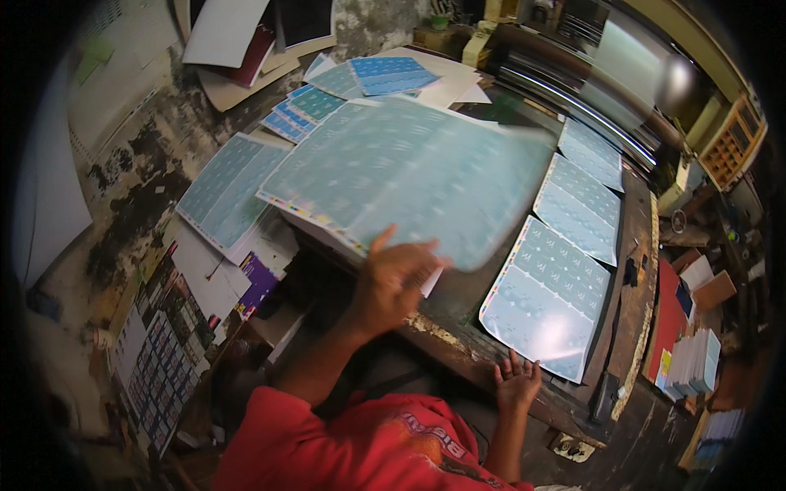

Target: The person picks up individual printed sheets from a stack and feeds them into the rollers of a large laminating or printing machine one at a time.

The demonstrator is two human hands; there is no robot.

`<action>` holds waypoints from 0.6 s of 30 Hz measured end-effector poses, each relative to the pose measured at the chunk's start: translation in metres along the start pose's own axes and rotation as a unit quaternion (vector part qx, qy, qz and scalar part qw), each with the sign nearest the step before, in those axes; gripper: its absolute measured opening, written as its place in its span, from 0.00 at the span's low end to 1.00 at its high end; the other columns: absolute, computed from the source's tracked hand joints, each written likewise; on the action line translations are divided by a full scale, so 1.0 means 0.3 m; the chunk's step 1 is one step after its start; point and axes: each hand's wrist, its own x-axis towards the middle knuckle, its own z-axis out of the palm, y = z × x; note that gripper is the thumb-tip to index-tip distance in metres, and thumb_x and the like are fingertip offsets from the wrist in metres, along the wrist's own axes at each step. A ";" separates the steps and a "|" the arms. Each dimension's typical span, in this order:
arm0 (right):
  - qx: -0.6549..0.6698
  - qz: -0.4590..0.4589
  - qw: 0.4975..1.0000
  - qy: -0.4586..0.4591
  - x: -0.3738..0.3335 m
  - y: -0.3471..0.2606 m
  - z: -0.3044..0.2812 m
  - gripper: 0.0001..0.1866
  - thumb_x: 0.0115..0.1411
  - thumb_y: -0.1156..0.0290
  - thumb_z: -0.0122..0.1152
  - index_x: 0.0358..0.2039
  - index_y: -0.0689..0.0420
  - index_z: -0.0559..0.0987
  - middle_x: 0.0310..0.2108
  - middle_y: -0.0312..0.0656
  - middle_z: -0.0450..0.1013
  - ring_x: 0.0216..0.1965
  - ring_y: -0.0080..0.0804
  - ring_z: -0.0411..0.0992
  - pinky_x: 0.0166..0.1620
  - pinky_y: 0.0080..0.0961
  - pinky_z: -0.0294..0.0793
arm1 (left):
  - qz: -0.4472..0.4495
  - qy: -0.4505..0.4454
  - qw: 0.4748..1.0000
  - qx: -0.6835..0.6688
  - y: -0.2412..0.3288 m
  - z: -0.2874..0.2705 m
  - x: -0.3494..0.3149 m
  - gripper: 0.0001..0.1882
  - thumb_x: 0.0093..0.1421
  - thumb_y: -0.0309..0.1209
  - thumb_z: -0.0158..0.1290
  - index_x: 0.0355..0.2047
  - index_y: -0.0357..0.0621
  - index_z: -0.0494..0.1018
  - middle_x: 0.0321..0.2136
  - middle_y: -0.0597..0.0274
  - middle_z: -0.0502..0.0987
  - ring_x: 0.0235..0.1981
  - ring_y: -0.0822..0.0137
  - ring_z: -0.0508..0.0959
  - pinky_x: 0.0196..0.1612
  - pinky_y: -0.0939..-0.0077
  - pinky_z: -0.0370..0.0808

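A large pale teal printed sheet (393, 172) is lifted and bowed, its right side smeared by motion. My left hand (397, 282) grips its near edge, fingers partly blurred. Along that edge run small coloured marks. My right hand (517, 380) lies palm up with its fingers apart, close to the near edge of a glossy printed sheet (544, 303) on the dark worktable (458, 311). Beyond this one, two more printed sheets (577, 204) (591, 151) lie in a row toward the rollers.
Printed sheets (233, 192) lie to the left, with blue sheets (393, 74) at the back. Long metal rollers (573, 98) span the table's far end. A stack of cards (692, 364) stands on the right. Papers (225, 41) hang on the stained wall.
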 end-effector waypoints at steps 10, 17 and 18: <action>-0.045 -0.031 0.983 -0.173 -0.198 -0.147 0.060 0.23 0.63 0.55 0.53 0.51 0.58 0.69 0.38 0.42 0.75 0.28 0.32 0.74 0.35 0.36 0.77 | 0.185 -0.256 0.944 -0.100 0.129 0.095 -0.127 0.19 0.59 0.49 0.56 0.43 0.53 0.79 0.52 0.64 0.76 0.63 0.53 0.66 0.65 0.40 0.50; -0.101 0.015 0.994 -0.048 -0.161 0.088 -0.228 0.20 0.64 0.59 0.53 0.45 0.65 0.71 0.30 0.46 0.75 0.26 0.36 0.74 0.33 0.31 0.74 | 0.089 -0.128 0.974 0.165 -0.034 0.004 0.059 0.47 0.49 0.60 0.60 0.61 0.41 0.63 0.61 0.49 0.65 0.66 0.43 0.58 0.66 0.46 0.52; -0.104 0.037 0.993 -0.045 -0.196 0.115 -0.268 0.21 0.64 0.59 0.54 0.46 0.66 0.71 0.31 0.47 0.75 0.28 0.36 0.75 0.34 0.29 0.73 | 0.083 -0.149 0.964 0.202 -0.051 -0.001 0.066 0.48 0.48 0.60 0.61 0.62 0.41 0.62 0.62 0.49 0.64 0.66 0.44 0.57 0.66 0.46 0.52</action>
